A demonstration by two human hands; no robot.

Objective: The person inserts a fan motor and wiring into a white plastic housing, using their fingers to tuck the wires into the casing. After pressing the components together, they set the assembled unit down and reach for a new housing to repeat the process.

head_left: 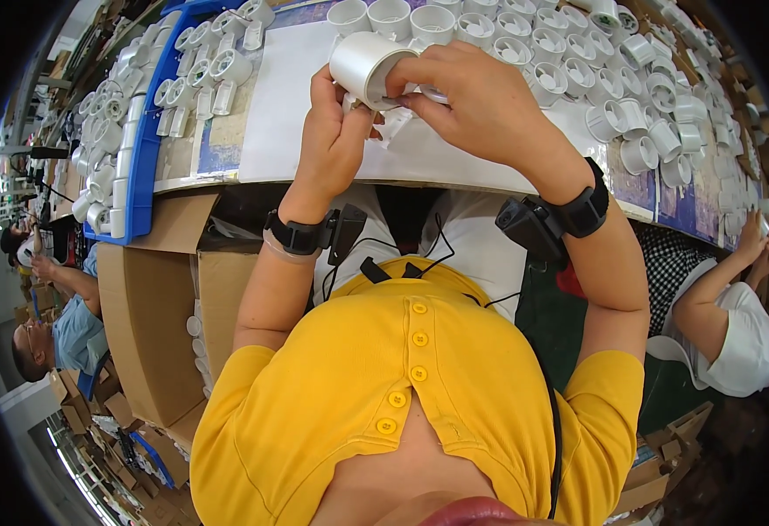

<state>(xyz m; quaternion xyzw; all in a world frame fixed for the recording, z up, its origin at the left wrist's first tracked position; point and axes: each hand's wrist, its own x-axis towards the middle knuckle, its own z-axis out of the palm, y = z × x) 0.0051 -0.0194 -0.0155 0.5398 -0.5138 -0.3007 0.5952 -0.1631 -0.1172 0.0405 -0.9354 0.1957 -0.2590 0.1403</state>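
Note:
A white plastic cup-shaped housing (pixel 355 68) is tilted on its side above the white sheet on the table, its open end toward the right. My left hand (pixel 333 131) grips it from the left and below, with the fingers closed round its wall and a small bracket-like part beneath. My right hand (pixel 472 96) is closed at the open end, its fingertips reaching inside the rim. What those fingertips pinch, if anything, is hidden. Just beyond both hands stand more white cups (pixel 389 17) in a row.
Many white cups (pixel 577 46) cover the table's far and right side. At the left stands a blue tray (pixel 143 167) of similar parts, beside finished-looking pieces with small brackets (pixel 224 98). An open cardboard box (pixel 152 324) sits below. Other people (pixel 735 324) work on both sides.

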